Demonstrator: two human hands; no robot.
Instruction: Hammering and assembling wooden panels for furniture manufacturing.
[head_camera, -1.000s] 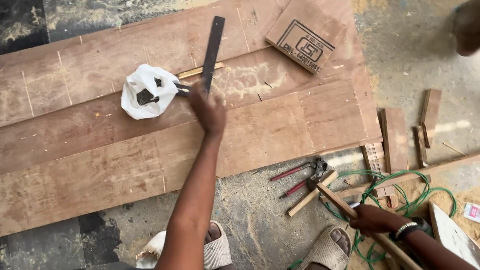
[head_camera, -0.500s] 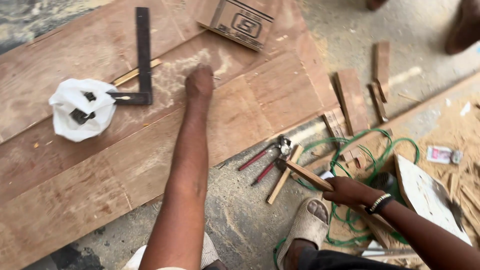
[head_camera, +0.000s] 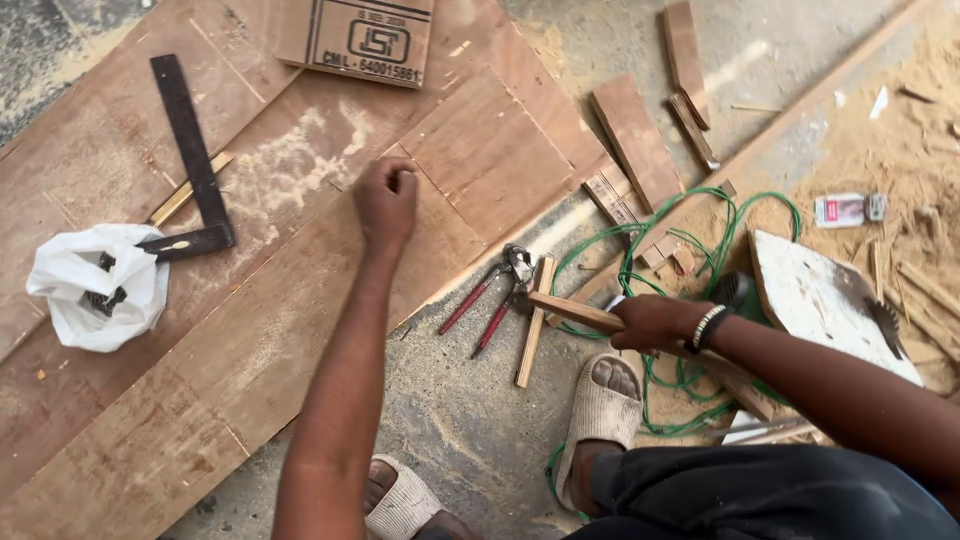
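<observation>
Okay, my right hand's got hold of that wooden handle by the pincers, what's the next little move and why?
Probably lift the wooden handle clear of the green wire. The right hand is closed round it, its far end lies hidden among the wire loops, and the left hand rests as a fist on the plywood, holding nothing.

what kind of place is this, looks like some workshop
Most likely an informal carpentry site, worked on the ground. Plywood sheets lie on a concrete floor, sawdust is heaped at the right, and a try square and red-handled pincers lie near the hands.
</observation>
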